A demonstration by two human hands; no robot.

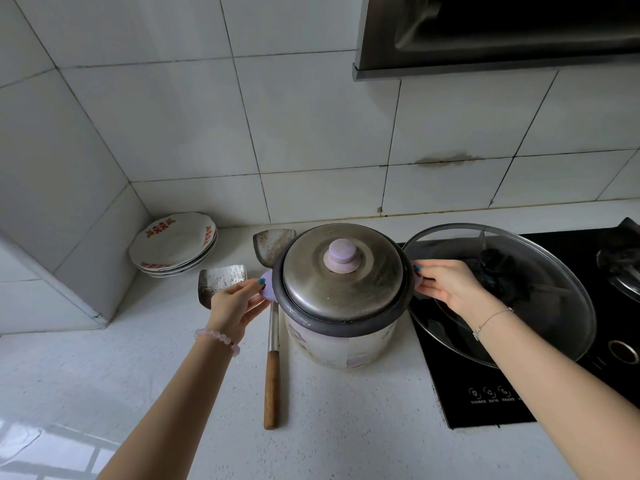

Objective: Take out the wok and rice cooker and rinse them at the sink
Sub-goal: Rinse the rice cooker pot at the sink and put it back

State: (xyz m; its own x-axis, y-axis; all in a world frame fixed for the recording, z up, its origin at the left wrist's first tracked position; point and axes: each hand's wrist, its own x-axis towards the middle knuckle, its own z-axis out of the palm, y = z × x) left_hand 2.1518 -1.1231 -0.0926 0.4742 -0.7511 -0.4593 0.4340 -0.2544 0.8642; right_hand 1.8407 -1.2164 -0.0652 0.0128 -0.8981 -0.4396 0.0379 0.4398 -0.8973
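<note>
The left hand point(239, 303) has its grip curled round the purple handle point(268, 293) on one side of the rice cooker point(341, 327). The right hand point(446, 285) pinches the handle on the other side. One hand on each side likely keeps the pot level, so its lid point(346, 292) stays on. The cooker stands on the white desk point(346, 427), just beside the stove point(485, 403). A glass lid point(554, 289) lies there. I cannot tell if the wok is under it.

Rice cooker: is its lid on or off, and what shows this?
On. The metal lid sits flat inside the dark rim of the rice cooker, knob upward; left hand and right hand grip its sides.
</note>
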